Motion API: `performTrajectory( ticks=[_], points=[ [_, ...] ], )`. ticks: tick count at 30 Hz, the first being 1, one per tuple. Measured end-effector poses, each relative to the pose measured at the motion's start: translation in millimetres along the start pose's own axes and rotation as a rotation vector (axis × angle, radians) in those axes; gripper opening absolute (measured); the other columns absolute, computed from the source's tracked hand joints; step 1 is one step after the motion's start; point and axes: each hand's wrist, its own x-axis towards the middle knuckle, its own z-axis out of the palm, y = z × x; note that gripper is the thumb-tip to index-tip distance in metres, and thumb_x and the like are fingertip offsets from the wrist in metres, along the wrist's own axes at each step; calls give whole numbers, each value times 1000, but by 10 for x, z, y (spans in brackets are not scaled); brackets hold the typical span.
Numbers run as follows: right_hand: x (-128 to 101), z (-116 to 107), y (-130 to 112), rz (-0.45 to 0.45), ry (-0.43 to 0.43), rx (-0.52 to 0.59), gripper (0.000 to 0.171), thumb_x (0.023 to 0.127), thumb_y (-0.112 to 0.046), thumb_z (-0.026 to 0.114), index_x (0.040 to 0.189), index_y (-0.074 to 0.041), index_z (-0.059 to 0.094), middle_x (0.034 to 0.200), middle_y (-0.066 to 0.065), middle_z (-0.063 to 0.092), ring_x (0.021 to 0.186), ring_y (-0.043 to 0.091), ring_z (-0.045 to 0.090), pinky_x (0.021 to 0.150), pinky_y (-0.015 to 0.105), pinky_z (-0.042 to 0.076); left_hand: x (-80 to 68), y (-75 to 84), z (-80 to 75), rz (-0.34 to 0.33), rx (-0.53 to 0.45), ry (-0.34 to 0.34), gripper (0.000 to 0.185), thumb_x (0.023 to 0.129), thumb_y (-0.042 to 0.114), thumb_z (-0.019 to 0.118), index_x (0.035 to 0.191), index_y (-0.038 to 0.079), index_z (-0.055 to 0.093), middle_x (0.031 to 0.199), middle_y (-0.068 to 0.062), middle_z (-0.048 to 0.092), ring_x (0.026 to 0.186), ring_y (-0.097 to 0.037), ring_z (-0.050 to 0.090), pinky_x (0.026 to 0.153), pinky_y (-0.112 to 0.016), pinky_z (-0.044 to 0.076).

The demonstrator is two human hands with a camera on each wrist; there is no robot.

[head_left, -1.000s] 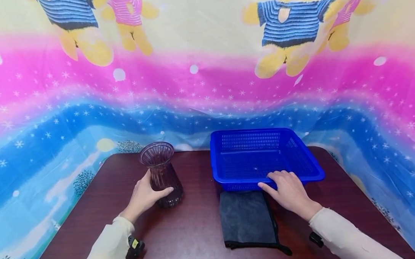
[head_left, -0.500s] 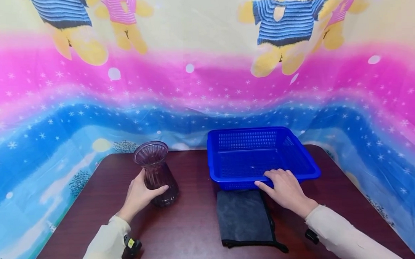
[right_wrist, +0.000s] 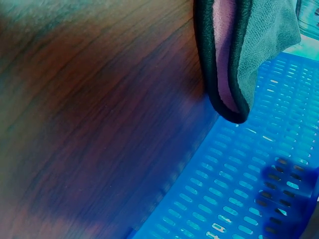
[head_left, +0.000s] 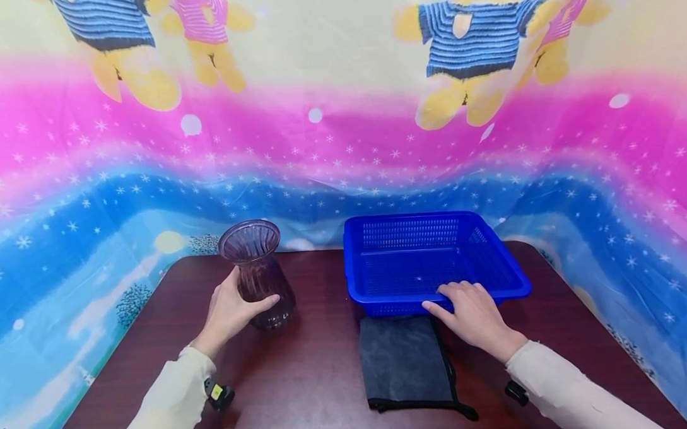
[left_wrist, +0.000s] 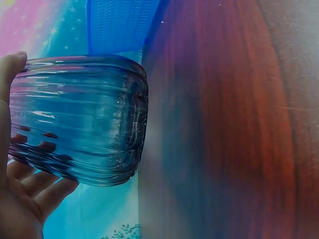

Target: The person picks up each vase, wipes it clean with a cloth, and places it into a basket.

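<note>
My left hand (head_left: 224, 312) grips a purple ribbed glass vase (head_left: 267, 293) round its body, thumb on the near side and fingers behind. The vase is nearly upright with its flared mouth on top. In the left wrist view the vase's base (left_wrist: 134, 119) seems raised a little off the table. My right hand (head_left: 474, 314) holds the near rim of a blue plastic basket (head_left: 375, 300), its fingers bent over the rim and the thumb along it. Through the slotted wall in the right wrist view, the fingers show as a dark shape.
A folded dark grey cloth (head_left: 405, 364) with black edging lies just in front of the basket, near my right hand. Everything stands on a dark red-brown wooden table (head_left: 304, 392). Behind it hangs a printed backdrop (head_left: 318, 152) with toy bears.
The vase has risen slightly in my left hand during the last half second. My right hand and the basket keep their place; the whole head view shifted a little earlier.
</note>
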Motion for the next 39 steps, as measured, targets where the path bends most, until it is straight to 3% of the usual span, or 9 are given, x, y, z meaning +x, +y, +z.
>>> performTrajectory(
  ticks=[7, 28, 39],
  points=[
    [-9, 15, 11, 3, 1, 4, 53, 97, -51, 62, 117, -2, 72, 116, 18, 74, 109, 38, 66, 94, 56, 48, 74, 102, -23, 52, 28, 9, 85, 71, 55, 87, 139, 20, 52, 126, -12, 71, 114, -37, 67, 92, -56, 53],
    [6, 19, 23, -7, 10, -11, 53, 96, -51, 63, 116, -3, 73, 113, 17, 74, 105, 36, 66, 91, 54, 49, 291, 469, -48, 89, 29, 18, 80, 67, 58, 88, 133, 26, 55, 119, -5, 73, 110, -33, 68, 89, -54, 54],
    [3, 22, 24, -11, 15, -7, 53, 96, -51, 63, 116, -3, 73, 113, 17, 74, 105, 36, 66, 90, 54, 49, 389, 659, -21, 154, 43, 21, 85, 65, 58, 89, 136, 26, 55, 118, -4, 73, 105, -33, 69, 84, -54, 54]
  ],
)
